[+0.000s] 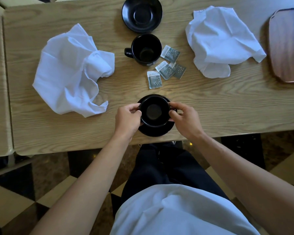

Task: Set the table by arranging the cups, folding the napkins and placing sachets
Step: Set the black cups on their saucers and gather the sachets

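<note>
Black cup (pixel 154 111) upright on saucer (pixel 155 130) at table (pixel 58 133) near edge, handle rightward; both hands' fingers grip it. Counts: two cups, two saucers, two napkins, four sachets.

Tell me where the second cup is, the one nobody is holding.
In the head view, the loose cup stands on the table's middle, between the empty saucer beyond it and the sachets on its near right.
</note>
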Available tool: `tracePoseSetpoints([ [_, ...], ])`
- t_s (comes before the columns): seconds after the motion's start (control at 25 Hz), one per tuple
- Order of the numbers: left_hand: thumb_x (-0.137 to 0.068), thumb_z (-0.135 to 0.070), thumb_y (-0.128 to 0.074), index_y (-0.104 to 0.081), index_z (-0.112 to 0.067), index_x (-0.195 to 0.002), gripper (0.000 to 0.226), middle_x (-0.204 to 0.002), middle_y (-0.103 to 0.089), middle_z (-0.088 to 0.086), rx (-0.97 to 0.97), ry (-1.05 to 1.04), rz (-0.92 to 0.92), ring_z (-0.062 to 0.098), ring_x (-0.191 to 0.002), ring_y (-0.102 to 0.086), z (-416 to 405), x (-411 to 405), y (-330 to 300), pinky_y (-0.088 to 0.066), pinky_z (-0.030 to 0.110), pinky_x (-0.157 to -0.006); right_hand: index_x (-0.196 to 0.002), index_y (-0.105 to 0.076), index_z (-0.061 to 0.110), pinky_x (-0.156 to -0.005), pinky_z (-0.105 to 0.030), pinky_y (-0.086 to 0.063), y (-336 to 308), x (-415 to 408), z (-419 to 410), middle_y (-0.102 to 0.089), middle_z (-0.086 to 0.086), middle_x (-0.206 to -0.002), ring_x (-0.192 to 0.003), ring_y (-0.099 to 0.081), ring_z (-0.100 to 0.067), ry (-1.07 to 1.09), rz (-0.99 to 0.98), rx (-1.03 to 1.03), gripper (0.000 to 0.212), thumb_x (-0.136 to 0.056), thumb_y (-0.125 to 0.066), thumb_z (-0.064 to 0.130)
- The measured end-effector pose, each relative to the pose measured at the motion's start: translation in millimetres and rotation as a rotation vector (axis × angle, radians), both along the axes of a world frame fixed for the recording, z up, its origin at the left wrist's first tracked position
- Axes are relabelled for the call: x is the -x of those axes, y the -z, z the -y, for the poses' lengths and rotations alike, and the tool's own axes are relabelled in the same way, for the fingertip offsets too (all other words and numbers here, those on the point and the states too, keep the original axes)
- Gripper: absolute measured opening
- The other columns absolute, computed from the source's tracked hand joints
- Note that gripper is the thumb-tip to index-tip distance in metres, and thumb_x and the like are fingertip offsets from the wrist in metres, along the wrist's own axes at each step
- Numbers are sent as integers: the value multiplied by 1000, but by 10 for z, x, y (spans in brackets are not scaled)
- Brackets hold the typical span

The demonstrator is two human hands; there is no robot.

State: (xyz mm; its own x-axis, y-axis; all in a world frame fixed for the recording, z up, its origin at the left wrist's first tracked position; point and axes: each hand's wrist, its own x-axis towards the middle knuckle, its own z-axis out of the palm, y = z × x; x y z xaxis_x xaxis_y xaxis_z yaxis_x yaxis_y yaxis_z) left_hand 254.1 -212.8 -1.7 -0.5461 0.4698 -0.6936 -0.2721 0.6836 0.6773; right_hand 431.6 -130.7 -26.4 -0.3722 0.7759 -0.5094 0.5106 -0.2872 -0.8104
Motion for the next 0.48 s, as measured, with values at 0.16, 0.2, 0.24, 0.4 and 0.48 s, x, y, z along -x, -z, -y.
tracePoseSetpoints([
  [0.16, -91, 5, -54, -72, -33, -84, 42, -93, -77, -2, 5, 3, -3, 17, -91, -75, 26, -7, 12, -64, 46, -79, -118, -74, 27, -84, -34, -63, -9, -3, 33, -73, 7, -117, -90, -76, -7, 7, -3, 21, 33, -95, -59, 9],
  [0.2, -91, 5, -55, -72, -33, -83, 42, -92, -77, -3, 5, -7, 0, 17, -91, -75, 33, -8, 12, -64, 46, -79, -119, -74, 26, -84, -34, -63, -10, -5, 40, -72, 6, -118, -89, -76, -7, 5, 1, 25, 33, -95, -59, 9],
  [0.24, -91, 5, -55, -72, -32, -83, 41, -92, -77, -3, 5, -14, 3, 17, -90, -75, 39, -9, 19, -64, 46, -79, -120, -74, 25, -84, -34, -63, -12, -8, 46, -72, 5, -119, -89, -76, -7, 4, 5, 29, 33, -95, -59, 9],
  [0.4, -90, 3, -57, -72, -29, -92, 36, -99, -76, 1, 15, -24, 30, 18, -93, -74, 66, 3, 53, -64, 47, -80, -119, -74, 27, -84, -37, -63, -28, -15, 60, -73, 7, -117, -86, -76, -8, -2, 12, 35, 32, -96, -59, 10],
  [0.48, -90, 1, -58, -72, -25, -100, 32, -105, -75, 4, 22, -29, 35, 20, -97, -73, 75, 12, 88, -63, 48, -82, -120, -73, 28, -85, -38, -63, -33, -14, 58, -72, 6, -118, -84, -77, -9, -3, 27, 37, 32, -96, -59, 12],
])
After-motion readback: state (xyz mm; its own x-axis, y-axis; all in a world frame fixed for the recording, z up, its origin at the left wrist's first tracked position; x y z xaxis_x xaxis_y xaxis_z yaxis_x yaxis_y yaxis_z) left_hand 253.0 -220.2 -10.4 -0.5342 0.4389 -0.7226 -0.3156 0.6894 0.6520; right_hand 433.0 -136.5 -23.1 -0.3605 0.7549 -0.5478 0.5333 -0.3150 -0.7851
